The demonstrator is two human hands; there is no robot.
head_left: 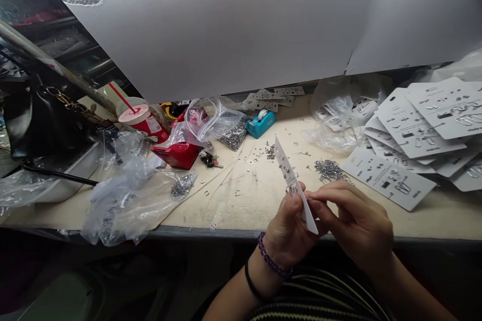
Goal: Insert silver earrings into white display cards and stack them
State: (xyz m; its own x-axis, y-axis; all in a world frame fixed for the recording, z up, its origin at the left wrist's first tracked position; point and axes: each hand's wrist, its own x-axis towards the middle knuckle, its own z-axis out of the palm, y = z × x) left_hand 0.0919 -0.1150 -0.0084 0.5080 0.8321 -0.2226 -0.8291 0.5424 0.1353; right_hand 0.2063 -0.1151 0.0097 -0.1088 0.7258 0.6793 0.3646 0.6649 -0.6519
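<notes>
My left hand (288, 230), with a purple bead bracelet at the wrist, grips a white jewelry card (289, 173) near its lower end. The card stands nearly edge-on, tilted, with small metal pieces on its face. Behind the card, the thumb and fingers of my right hand (354, 223) are pinched together close to its right side; what they hold is too small to make out. Just beyond the hands lies a pile of small silver parts (329, 169), and a smaller pile (270, 151) is behind the card's top.
Filled white cards (422, 125) are stacked at the right beside plastic bags (339, 115). A teal tape dispenser (261, 124), a red dispenser (176, 154) and a red cup (145, 121) stand farther back. A plastic bag (124, 195) hangs over the table's front edge at the left.
</notes>
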